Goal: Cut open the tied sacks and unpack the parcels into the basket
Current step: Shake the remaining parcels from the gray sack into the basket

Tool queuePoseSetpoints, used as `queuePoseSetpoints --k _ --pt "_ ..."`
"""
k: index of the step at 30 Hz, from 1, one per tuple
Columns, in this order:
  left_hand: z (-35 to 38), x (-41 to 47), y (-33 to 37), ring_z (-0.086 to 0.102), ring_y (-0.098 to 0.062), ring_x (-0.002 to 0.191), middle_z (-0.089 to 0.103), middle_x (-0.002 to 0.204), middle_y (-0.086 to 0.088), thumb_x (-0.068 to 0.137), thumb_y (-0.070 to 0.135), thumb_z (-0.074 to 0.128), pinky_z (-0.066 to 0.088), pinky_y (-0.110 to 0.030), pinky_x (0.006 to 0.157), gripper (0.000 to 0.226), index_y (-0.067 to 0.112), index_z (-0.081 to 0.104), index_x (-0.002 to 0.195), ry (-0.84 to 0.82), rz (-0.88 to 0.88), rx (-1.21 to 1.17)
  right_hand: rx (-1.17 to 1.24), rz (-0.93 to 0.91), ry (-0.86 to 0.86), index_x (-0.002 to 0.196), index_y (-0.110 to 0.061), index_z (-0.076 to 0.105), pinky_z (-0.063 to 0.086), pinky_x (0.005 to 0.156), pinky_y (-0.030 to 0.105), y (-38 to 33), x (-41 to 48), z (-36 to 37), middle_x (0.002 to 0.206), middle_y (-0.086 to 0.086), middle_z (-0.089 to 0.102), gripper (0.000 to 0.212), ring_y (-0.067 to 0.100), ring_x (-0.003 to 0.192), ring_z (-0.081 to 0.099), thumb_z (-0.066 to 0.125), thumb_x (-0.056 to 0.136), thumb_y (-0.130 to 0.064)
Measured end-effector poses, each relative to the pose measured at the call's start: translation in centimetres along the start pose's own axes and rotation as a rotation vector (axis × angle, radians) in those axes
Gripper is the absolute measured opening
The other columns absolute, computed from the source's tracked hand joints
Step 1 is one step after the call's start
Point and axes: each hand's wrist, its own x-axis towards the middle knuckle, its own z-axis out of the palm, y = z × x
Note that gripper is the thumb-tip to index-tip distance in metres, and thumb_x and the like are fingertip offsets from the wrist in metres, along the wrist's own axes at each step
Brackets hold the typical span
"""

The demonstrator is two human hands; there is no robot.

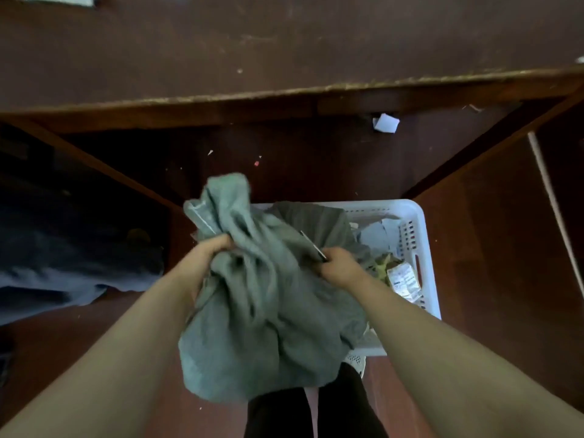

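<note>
Left fingers: the fingers [222, 243] of the left hand [210, 256] are curled tight round the bunched neck of the sack [262, 298].
Sack: grey-green cloth, held up between both hands. Its loose top flops above the left hand and its full belly hangs below the wrists, over the near-left part of the basket [422, 216].
Blade: a thin dark blade [311, 245] with a bright edge slants against the sack's upper right side, just past the right hand; whether it is a knife or scissors cannot be told.
Right fingers: the fingers [327, 257] of the right hand [341, 270] are wrapped round the blade's handle, against the cloth.
Basket: white slotted plastic, standing on the floor, with its right half in view.
Parcels: grey and labelled parcels [404, 279] lie inside, near the right wall.
Floor: a dark cloth heap [63, 248] lies far left; the red-brown floor [489, 279] is dotted with specks; a white paper scrap [386, 123] lies under the desk.
Desk: a worn brown desk [284, 42] runs across the far side with a chipped front edge, and its side panels slope in toward the basket.
Open room: floor shows between the basket's right wall and a pale strip [551, 210] far right. Dark trousers [316, 412] stand just below the sack.
</note>
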Motion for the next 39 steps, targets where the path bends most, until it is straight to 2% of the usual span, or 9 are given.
queuePoseSetpoints --k 5,10,14,17,20,23,29,33,39 --pt "-1.8 5.9 -1.7 0.057 -0.032 0.114 0.057 0.125 -0.016 0.057 0.048 0.078 0.048 -0.042 0.097 0.083 0.009 0.055 0.126 0.579 0.251 0.853 0.608 0.284 -0.046 0.102 0.004 0.063 0.056 0.071 0.035 1.0 -1.1 2.4 0.094 0.026 0.068 0.021 0.029 0.079 0.066 0.06 0.089 -0.012" --pt "4.0 7.3 -5.0 0.033 -0.022 0.137 0.032 0.149 0.001 0.03 0.061 0.089 0.033 -0.045 0.112 0.144 0.035 0.011 0.148 -0.315 -0.064 0.984 0.725 0.327 -0.061 0.075 -0.006 0.049 0.021 0.026 0.013 0.4 -1.7 0.6 0.031 -0.003 0.04 0.023 0.005 0.02 0.029 0.043 0.096 -0.01" --pt "5.6 9.5 -8.5 0.011 -0.019 0.146 0.027 0.153 0.003 0.063 0.081 0.055 -0.018 -0.04 0.114 0.101 0.032 0.027 0.147 -0.024 0.292 1.619 0.724 0.272 -0.141 0.062 -0.01 0.046 0.019 0.026 0.012 0.7 -1.3 -0.8 0.033 -0.005 0.039 0.03 0.004 0.02 0.027 0.047 0.091 -0.002" --pt "4.3 11.2 -9.7 0.051 -0.024 0.12 0.067 0.115 -0.005 0.063 0.072 0.026 0.014 -0.028 0.114 0.083 0.019 0.066 0.112 0.031 0.566 1.442 0.757 0.211 -0.013 0.071 -0.008 0.063 0.029 0.029 0.014 2.5 0.4 -2.7 0.061 0.005 0.061 0.019 0.007 0.028 0.036 0.05 0.084 -0.003" --pt "3.0 12.3 -10.7 0.058 -0.026 0.11 0.07 0.104 -0.009 0.057 0.073 0.03 0.024 -0.034 0.113 0.084 0.012 0.072 0.096 -0.172 0.484 1.461 0.472 -0.005 0.478 0.112 -0.021 0.069 0.053 0.083 0.029 4.1 4.4 -4.3 0.109 0.004 0.069 0.03 0.015 0.097 0.066 0.069 0.082 -0.02" --pt "3.1 12.1 -12.3 0.055 -0.03 0.116 0.069 0.11 -0.01 0.065 0.07 0.037 0.029 -0.053 0.109 0.074 0.015 0.072 0.103 -0.241 0.585 1.521 -0.19 -0.145 0.203 0.138 -0.046 0.04 0.039 0.105 0.041 4.5 8.2 -3.2 0.147 0.006 0.042 0.066 0.023 0.131 0.043 0.071 0.08 -0.042" --pt "4.4 11.9 -13.6 0.038 -0.037 0.12 0.043 0.127 -0.019 0.082 0.037 0.069 0.043 -0.051 0.095 0.042 0.008 0.064 0.112 0.207 0.579 1.162 -0.6 0.022 0.255 0.11 -0.02 0.063 0.043 0.069 0.033 10.4 8.2 -2.5 0.107 0.008 0.055 0.039 0.03 0.099 0.058 0.063 0.084 -0.049" --pt "9.4 13.1 -14.4 0.04 -0.025 0.123 0.042 0.14 -0.012 0.086 0.048 0.055 0.039 -0.028 0.09 0.046 0.02 0.062 0.121 0.014 0.54 1.221 -0.337 0.29 0.399 0.104 -0.016 0.066 0.049 0.074 0.035 16.8 5.2 -4.5 0.103 0.013 0.066 0.028 0.034 0.096 0.062 0.065 0.085 -0.035" --pt "17.2 13.5 -12.5 0.053 -0.041 0.109 0.049 0.13 -0.018 0.088 0.034 0.059 0.046 -0.042 0.09 0.031 0.015 0.067 0.111 -0.171 0.73 1.099 0.146 0.416 0.833 0.08 -0.003 0.055 0.029 0.063 0.031 18.9 3.2 -4.5 0.079 0.018 0.056 0.024 0.03 0.077 0.052 0.055 0.085 -0.027"
